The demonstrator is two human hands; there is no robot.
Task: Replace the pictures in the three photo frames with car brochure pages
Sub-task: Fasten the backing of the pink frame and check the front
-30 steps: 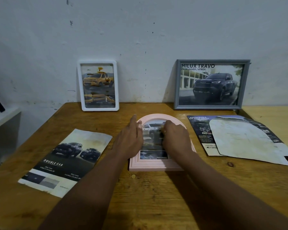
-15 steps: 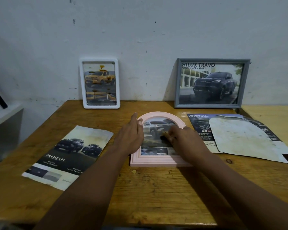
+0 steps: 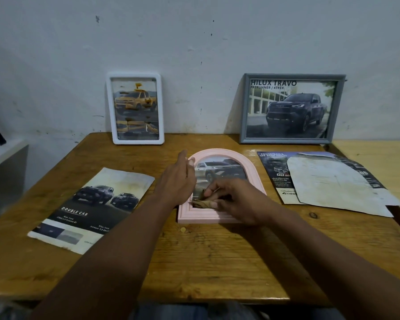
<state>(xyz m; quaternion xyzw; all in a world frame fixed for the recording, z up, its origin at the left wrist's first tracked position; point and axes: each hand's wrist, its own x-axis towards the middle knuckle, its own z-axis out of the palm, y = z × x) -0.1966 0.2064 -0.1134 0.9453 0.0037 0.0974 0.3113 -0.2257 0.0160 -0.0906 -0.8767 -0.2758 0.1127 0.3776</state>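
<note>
**Three frames, both hands on the pink one**

The pink frame, arched at the top, lies flat in the middle of the tabletop, near its back half. Inside it sits a picture of a pale pickup. The left hand rests against the frame's left side with its fingers held straight and together, gripping nothing. The right hand lies over the lower part of the picture. Its fingers are bent, with the tips down near the bottom left corner of the opening. Something brownish shows under them, and from here I cannot tell whether they pinch anything or only press on the surface.

Two more frames stand upright at the back, leaning on the wall, well apart from each other. The white frame, on the left, holds a yellow truck page. The grey frame, on the right, holds a dark pickup page headed "HILUX TRAVO".

Two loose brochure pages lie flat, one on each side of the pink frame. The left page shows two dark trucks and reads "DOUBLE CAB". The right page is headed "POWERTRAIN & OFF-ROAD ABILITY". One pale sheet, rounded at one end, lies on top of it and covers most of it.
</note>
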